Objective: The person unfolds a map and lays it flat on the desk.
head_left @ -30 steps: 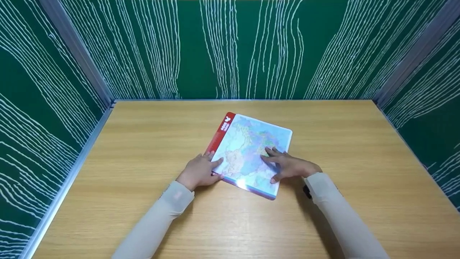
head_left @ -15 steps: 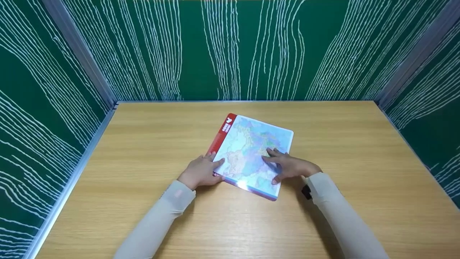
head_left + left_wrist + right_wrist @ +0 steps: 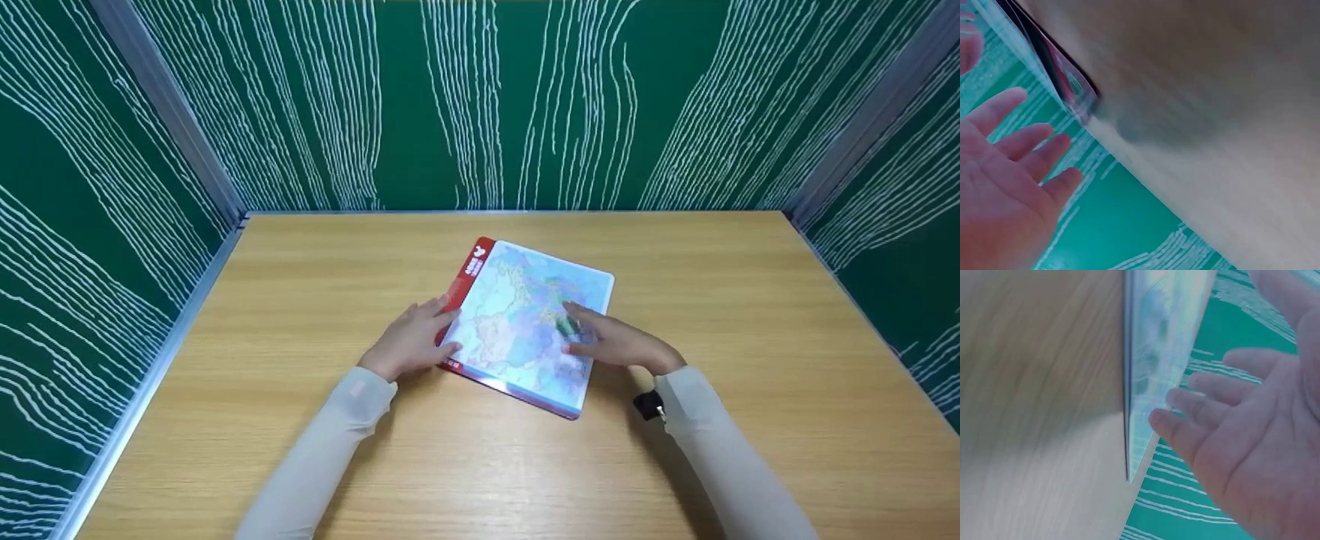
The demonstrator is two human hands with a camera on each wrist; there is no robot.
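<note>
A glossy map sheet (image 3: 517, 300) with a red band down its left side lies tilted on the wooden table. It looks layered along its edge in the right wrist view, where its surface (image 3: 1154, 354) shows at a slant. My left hand (image 3: 411, 337) hovers at its left edge, fingers spread and relaxed; in the left wrist view the same hand (image 3: 1010, 174) is beside the map's corner (image 3: 1075, 84). Over its right part is my right hand (image 3: 622, 341), fingers extended. The right wrist view shows that palm (image 3: 1252, 433) holding nothing, fingertips overlapping the map's edge.
Around the wooden table (image 3: 315, 285) stand green walls (image 3: 412, 112) with white wavy lines, joined by grey metal posts (image 3: 165, 105). A small black object (image 3: 648, 406) sits at the right wrist, by the light sleeve (image 3: 705, 427).
Both hands have come up off the map: the left has drawn back to the left, the right slightly to the right. The map stays where it was.
</note>
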